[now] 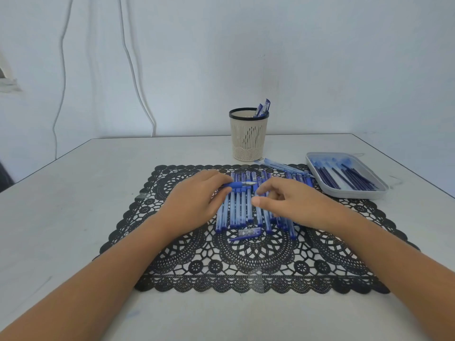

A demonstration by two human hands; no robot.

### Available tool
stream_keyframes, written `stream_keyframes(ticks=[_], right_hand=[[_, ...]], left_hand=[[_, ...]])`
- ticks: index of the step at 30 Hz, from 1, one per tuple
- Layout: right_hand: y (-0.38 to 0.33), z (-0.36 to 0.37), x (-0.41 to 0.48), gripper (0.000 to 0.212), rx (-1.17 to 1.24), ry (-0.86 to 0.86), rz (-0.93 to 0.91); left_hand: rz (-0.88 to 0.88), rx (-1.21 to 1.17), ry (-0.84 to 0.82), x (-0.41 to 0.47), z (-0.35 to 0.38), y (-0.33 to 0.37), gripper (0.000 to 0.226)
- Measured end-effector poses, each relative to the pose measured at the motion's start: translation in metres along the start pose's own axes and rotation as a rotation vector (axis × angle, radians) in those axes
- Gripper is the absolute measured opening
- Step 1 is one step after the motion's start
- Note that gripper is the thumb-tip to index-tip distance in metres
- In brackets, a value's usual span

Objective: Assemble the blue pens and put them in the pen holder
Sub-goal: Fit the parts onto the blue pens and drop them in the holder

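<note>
Nearest, a pale table [73, 217] is covered in the middle by a black lace mat [246, 267]. A loose clear cap [245, 233] w/ a blue clip is laid on the mat, just in front of a row of clear blue barrels [237, 207] lined up side by side, approx parallel.

The left hand [194, 198] is held over the row's left part, fingers curled round a pen [237, 184] w/ a blue grip. The pen is held crosswise above the barrels, metal tip pointed right. The right hand [290, 203] is hovered over the row's right part, fingers loosely curled, thumb out, nothing gripped afaict. Whether the barrels underneath are touched can't be told.

Further back on the right, a grey tray [357, 194] is filled w/ dark refills [344, 178]. Beyond the mat's far edge a beige pen holder [248, 139] w/ a black rim is stood upright, a few capped pens [264, 108] leaned inside. Behind the table, cables [133, 70] are hung down the white wall [344, 70].
</note>
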State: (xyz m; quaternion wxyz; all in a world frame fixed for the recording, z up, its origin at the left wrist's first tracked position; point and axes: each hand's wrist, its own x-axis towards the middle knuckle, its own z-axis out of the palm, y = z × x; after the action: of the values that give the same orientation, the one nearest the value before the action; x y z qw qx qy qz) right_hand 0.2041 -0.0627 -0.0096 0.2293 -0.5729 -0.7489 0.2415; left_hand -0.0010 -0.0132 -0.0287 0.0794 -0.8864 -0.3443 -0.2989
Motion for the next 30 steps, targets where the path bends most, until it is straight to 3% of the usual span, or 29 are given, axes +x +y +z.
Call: stream_keyframes(ticks=[4, 9, 12, 20, 30], right_hand=[[-0.008, 0.001, -0.007, 0.024, -0.159, -0.056, -0.160], [-0.012, 0.013, -0.009, 0.021, -0.369, -0.139, -0.247], [-0.010, 0.010, -0.009, 0.014, -0.250, -0.100, -0.249], [0.011, -0.014, 0.003, 0.009, 0.212, 0.278, -0.074], [0.008, -0.004, 0.006, 0.019, 0.368, 0.273, -0.133]], left_hand=[[-0.130, -0.047, 0.002, 0.000, 0.000, -0.007, 0.024], [-0.127, -0.060, -0.020, 0.001, 0.002, -0.005, 0.024], [-0.111, -0.086, -0.016, 0.001, 0.001, -0.005, 0.025], [-0.072, -0.131, -0.056, 0.001, -0.002, -0.002, 0.032], [-0.043, -0.146, -0.071, 0.002, -0.001, 0.003, 0.044]])
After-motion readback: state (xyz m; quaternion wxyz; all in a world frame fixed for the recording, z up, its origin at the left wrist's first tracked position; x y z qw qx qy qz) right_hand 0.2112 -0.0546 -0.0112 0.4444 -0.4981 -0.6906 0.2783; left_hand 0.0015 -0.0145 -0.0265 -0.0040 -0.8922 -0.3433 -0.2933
